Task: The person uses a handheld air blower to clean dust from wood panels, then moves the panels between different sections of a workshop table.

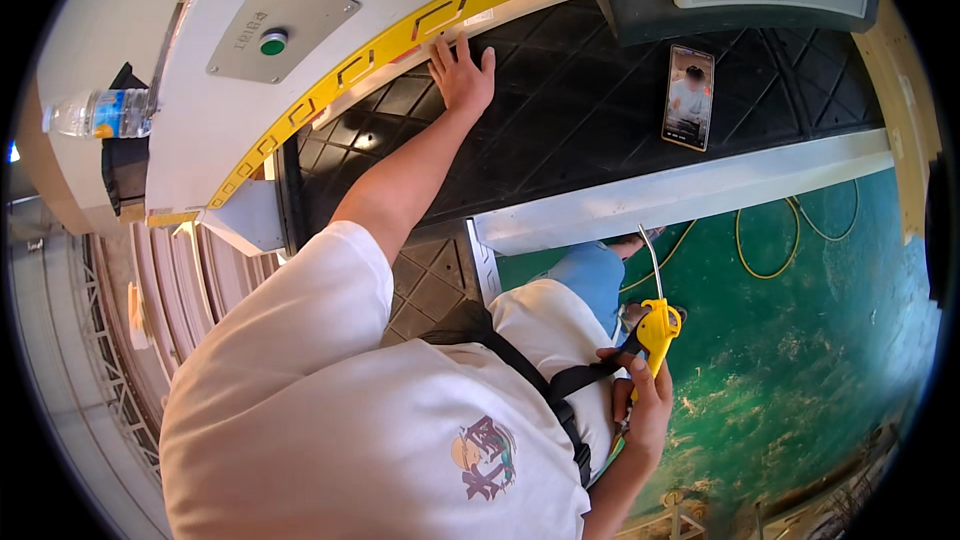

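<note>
Leaning over the black ribbed mat [600, 90] of the machine bed, I have my left hand [462, 73] stretched out flat, fingers spread, palm pressed on the mat's far edge just beneath the curved yellow guard strip [400, 40] — it grips nothing, it only braces me. My right hand [645, 405] hangs low, off the near edge of the mat, clenched round the handle of a yellow air blow gun [657, 325], whose thin metal nozzle [652, 252] points up toward the mat's pale front rail [680, 195].

I judge this to be the pause before blowing the mat clean: the gun is in hand but well apart from the surface. Next I would need to lift it over the rail and aim the nozzle at the mat — steering clear of the smartphone [689, 97] lying on the mat's right side.
</note>
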Action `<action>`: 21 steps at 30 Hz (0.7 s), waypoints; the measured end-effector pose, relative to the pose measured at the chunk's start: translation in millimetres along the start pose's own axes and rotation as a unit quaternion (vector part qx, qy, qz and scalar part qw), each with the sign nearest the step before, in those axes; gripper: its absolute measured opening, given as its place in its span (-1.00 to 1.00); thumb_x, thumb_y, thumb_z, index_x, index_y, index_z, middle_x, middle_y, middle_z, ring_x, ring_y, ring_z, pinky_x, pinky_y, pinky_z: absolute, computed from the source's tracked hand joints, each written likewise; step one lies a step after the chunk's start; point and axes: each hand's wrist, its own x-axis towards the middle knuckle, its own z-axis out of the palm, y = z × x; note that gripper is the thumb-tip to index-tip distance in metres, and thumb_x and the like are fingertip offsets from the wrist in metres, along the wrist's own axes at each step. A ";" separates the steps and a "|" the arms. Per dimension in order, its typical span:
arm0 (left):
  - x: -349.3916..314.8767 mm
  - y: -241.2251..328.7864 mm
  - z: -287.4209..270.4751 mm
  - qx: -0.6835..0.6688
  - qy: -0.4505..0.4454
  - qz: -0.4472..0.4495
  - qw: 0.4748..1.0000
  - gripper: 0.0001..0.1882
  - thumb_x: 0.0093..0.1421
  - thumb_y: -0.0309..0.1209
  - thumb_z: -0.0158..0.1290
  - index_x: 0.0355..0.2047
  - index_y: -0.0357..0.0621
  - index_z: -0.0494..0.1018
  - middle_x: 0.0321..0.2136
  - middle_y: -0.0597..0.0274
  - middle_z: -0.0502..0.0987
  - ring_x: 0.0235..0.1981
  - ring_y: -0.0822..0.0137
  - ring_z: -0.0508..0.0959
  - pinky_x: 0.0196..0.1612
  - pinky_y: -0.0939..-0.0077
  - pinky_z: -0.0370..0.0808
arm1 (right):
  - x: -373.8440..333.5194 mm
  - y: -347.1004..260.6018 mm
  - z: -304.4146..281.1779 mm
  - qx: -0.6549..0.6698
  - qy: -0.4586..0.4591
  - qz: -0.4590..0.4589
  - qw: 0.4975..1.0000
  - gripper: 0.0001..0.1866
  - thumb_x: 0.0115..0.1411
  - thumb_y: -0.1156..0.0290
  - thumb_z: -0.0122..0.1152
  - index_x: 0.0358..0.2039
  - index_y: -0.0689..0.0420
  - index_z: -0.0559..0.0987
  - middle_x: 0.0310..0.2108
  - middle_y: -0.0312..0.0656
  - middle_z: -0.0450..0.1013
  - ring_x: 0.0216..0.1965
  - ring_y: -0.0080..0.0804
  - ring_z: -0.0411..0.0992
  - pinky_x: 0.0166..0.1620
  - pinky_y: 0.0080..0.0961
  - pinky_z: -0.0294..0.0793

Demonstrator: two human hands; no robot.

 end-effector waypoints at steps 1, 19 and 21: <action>1.9 6.7 2.1 -0.001 -0.003 -0.001 1.000 -0.22 0.38 0.11 0.01 0.42 -0.11 0.19 0.46 -0.37 0.00 0.49 -0.37 -0.03 0.47 -0.29 -0.05 | 1.8 1.2 -2.1 0.002 0.005 0.003 1.000 -0.53 0.43 0.17 0.09 0.17 0.27 0.40 -0.14 0.05 0.64 -0.79 -0.68 0.19 -0.72 -0.69 0.13; 55.9 8.9 -3.6 -0.028 -0.079 -0.028 0.996 -0.15 0.40 0.19 -0.13 0.51 -0.07 0.07 0.52 -0.20 -0.07 0.54 -0.22 -0.15 0.54 -0.14 -0.25 | 16.0 -10.3 11.5 -0.030 0.013 0.048 0.998 -0.54 0.43 0.22 0.11 0.18 0.28 0.39 -0.13 0.07 0.65 -0.80 -0.64 0.21 -0.72 -0.68 0.14; 53.9 10.4 -5.8 -0.028 -0.071 -0.031 0.997 -0.15 0.40 0.19 -0.13 0.51 -0.07 0.07 0.52 -0.18 -0.05 0.55 -0.22 -0.15 0.54 -0.14 -0.26 | 14.2 -14.9 14.4 -0.030 0.010 0.045 0.998 -0.59 0.45 0.22 0.10 0.11 0.28 0.41 -0.13 0.05 0.65 -0.77 -0.66 0.22 -0.70 -0.68 0.16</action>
